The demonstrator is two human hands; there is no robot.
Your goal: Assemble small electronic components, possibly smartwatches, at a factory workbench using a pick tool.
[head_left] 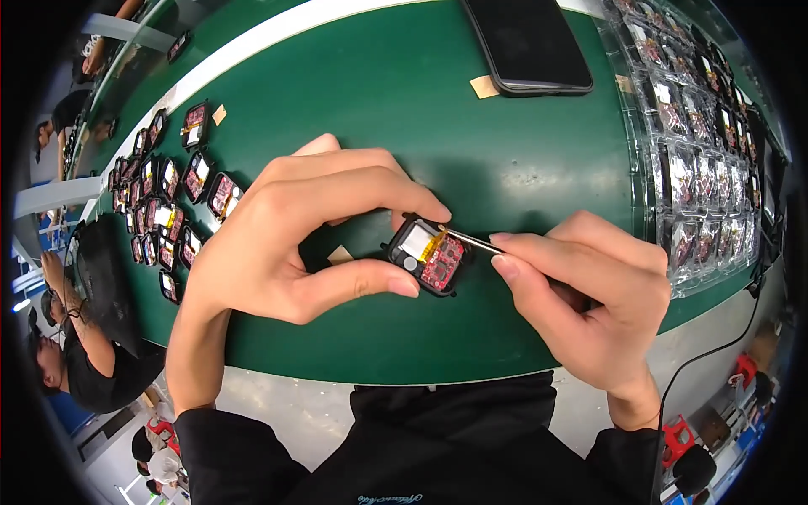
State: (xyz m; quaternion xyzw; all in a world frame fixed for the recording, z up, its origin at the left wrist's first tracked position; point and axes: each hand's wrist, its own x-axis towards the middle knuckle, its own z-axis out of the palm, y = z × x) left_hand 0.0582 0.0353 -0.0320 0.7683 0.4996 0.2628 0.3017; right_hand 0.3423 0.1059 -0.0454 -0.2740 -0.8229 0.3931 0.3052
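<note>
Between the thumb and fingers of my left hand (311, 227) is a small black device housing (438, 276), its inside facing up. It shows a red circuit board, a silvery-white battery, a yellow flex strip and a round grey part. My right hand (593, 290) pinches a thin metal tool (473, 241), which looks like tweezers. The tool's tip touches or hovers just over the housing's upper edge, near the yellow strip; I cannot tell which. My palm hides the tool's rear end.
Several similar housings (168, 181) lie clustered at the left of the green table (353, 341). Clear plastic trays (686, 181) of parts stand at the right. A black phone (530, 42) lies at the back, near tan tape bits (484, 87). Other people sit beyond the left edge.
</note>
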